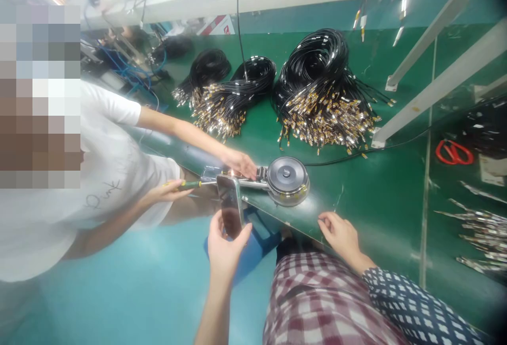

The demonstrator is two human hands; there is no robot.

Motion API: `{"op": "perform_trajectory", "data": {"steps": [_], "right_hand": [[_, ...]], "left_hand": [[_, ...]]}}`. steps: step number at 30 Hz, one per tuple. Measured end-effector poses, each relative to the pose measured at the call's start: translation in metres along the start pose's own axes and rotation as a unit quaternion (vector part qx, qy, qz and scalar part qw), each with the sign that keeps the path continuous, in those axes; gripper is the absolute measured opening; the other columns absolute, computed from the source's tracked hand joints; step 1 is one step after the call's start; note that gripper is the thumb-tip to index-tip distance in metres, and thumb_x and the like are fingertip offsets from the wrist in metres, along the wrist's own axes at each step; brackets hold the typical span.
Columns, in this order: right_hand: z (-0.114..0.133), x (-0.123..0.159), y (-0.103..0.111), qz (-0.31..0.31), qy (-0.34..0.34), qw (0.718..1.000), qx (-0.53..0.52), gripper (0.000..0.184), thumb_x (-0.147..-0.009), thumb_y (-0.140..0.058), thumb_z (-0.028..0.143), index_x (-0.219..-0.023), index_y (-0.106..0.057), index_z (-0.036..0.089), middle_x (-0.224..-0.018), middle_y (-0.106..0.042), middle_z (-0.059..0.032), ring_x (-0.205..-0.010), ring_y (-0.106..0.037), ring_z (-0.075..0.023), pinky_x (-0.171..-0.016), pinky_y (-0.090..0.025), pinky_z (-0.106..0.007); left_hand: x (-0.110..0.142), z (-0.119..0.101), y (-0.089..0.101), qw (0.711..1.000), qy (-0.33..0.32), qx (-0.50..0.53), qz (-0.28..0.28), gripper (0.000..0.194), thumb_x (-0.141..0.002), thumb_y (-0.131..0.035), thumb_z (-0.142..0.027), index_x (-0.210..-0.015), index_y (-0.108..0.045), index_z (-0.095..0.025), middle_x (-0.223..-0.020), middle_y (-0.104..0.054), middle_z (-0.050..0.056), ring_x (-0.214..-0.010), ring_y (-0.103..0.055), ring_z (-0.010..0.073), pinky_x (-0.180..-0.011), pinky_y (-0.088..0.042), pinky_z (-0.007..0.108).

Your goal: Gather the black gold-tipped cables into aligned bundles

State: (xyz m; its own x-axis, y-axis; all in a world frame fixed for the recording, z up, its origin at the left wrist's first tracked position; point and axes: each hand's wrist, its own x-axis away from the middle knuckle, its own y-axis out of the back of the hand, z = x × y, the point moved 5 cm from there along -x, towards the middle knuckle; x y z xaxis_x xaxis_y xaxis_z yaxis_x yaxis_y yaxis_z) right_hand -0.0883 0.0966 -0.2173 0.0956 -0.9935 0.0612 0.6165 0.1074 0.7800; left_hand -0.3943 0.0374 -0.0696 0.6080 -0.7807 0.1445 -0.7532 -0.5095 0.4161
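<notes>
My left hand [227, 242] is closed around a smartphone [229, 205], held upright in front of the bench edge. My right hand [341, 236] rests at the edge of the green bench [368, 197], its fingers curled in with nothing visible in them. Between my hands, farther back, lies a round silver and dark device [288, 178] with a long arm reaching left. At that arm is a co-worker's hand [241, 164]. The co-worker's other hand [168, 192] grips a screwdriver [192, 185] with a green and yellow handle, its shaft pointing at the device's arm.
Coiled black cables [317, 59] with metal connector ends lie behind the device, with smaller bundles [253, 73] to their left. At the right are red-handled scissors [453, 152] and loose connector ends [485, 229]. Slanted white supports [443, 86] hold a shelf. A blue stool [257, 236] stands below.
</notes>
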Motion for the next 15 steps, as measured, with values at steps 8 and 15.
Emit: {"op": "perform_trajectory", "data": {"steps": [8,15], "right_hand": [[-0.001,0.002,-0.005,-0.032,0.048,0.998,0.038,0.029,-0.090,-0.045,0.041,-0.087,-0.066,0.022,-0.070,-0.063,-0.0015,-0.061,-0.055,-0.0142,-0.065,-0.034,-0.029],[0.000,0.003,-0.007,-0.034,0.061,0.996,0.051,0.029,-0.091,-0.044,0.038,-0.088,-0.066,0.020,-0.070,-0.063,-0.0026,-0.064,-0.056,-0.0149,-0.065,-0.033,-0.029]], "left_hand": [[-0.006,0.000,-0.006,1.000,0.005,0.018,0.004,0.061,-0.060,-0.081,-0.040,-0.111,-0.055,-0.018,-0.104,-0.063,0.010,-0.099,-0.062,0.0247,-0.082,-0.052,0.037],[-0.011,0.004,-0.010,1.000,0.005,0.025,0.015,0.058,-0.061,-0.080,-0.038,-0.110,-0.055,-0.018,-0.105,-0.062,0.009,-0.100,-0.061,0.0240,-0.084,-0.051,0.037]]}}
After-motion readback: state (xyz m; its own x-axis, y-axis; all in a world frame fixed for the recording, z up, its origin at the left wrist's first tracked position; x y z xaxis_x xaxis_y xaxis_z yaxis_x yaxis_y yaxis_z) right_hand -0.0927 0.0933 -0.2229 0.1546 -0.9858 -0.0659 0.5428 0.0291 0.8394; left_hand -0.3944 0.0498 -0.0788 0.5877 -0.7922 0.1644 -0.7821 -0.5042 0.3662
